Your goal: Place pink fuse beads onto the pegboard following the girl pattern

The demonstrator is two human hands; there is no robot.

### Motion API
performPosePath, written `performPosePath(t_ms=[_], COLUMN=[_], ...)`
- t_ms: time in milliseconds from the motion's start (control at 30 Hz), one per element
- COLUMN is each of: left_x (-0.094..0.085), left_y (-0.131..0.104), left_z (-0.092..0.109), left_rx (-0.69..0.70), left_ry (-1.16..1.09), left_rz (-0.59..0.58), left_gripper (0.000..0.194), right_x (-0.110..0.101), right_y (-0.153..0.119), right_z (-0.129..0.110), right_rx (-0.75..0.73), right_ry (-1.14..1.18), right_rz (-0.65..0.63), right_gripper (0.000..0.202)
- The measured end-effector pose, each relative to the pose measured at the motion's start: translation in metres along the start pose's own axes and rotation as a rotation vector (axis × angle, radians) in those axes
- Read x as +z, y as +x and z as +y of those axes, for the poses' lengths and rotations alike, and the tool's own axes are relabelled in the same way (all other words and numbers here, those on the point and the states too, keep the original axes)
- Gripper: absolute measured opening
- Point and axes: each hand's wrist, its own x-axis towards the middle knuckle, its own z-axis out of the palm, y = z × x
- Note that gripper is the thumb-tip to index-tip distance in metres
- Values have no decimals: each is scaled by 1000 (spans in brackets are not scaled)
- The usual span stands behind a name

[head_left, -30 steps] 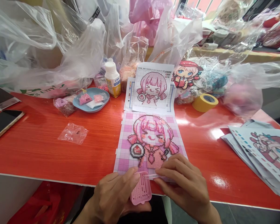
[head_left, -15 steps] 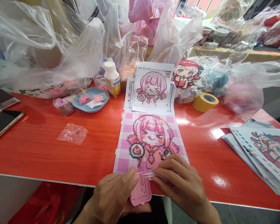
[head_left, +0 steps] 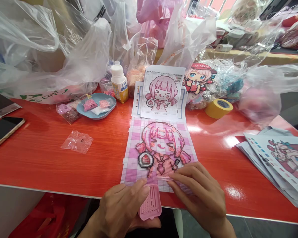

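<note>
My left hand is closed around a small pink bead tray with slots and rows of beads, held at the table's front edge. In my right hand, the fingertips pinch a thin, pale pink stick-like tool. Its tip lies over the lower edge of a bead picture of a pink-haired figure; its exact kind is too small to make out. The picture sits on a pink-and-white checked pegboard. Behind it stands a printed pattern sheet showing the same figure.
A blue plate with bead bags and a bottle stand back left. An empty bag and a phone lie left. Yellow tape and printed sheets are right. Plastic bags crowd the back.
My right hand and its thin tool have moved right and slightly away from the bead tray, onto the picture's lower edge. My left hand and the tray stay nearly still.
</note>
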Motion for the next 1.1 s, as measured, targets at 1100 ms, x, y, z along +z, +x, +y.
performPosePath(t_ms=[1100], left_x=[1], left_y=[-2], left_z=[0], left_rx=[70], left_ry=[34], left_rz=[-19], left_gripper=[45], right_x=[7], right_y=[-6], right_z=[3], right_rx=[-10], right_ry=[-59], right_rz=[-82], right_gripper=[9])
